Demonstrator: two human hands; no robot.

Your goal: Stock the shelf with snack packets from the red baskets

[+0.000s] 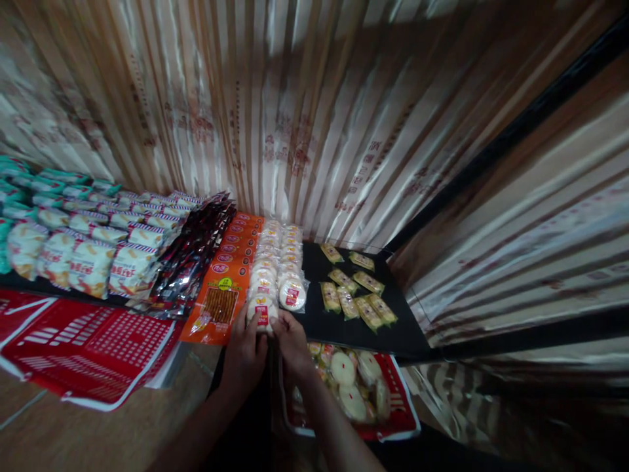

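Two rows of round white packaged cakes (291, 292) in clear wrappers with red labels run back along the black shelf (314, 328). At the front of the left row, my left hand (248, 351) and my right hand (291, 337) grip a packaged cake (261, 308) from both sides, fingers closed on its edges. Directly left of it lies an orange snack bag (221, 292) with a picture of brown sticks. Several small yellow-wrapped snacks (348, 301) are scattered to the right.
Dark shiny packets (191, 255) and white snack bags (91, 265) fill the shelf's left side, with green packs (54, 183) behind. Below are a red basket (98, 354) and another red basket (405, 419) holding round packaged goods. Plastic-covered sheeting (275, 118) and a black post (491, 144) enclose the shelf.
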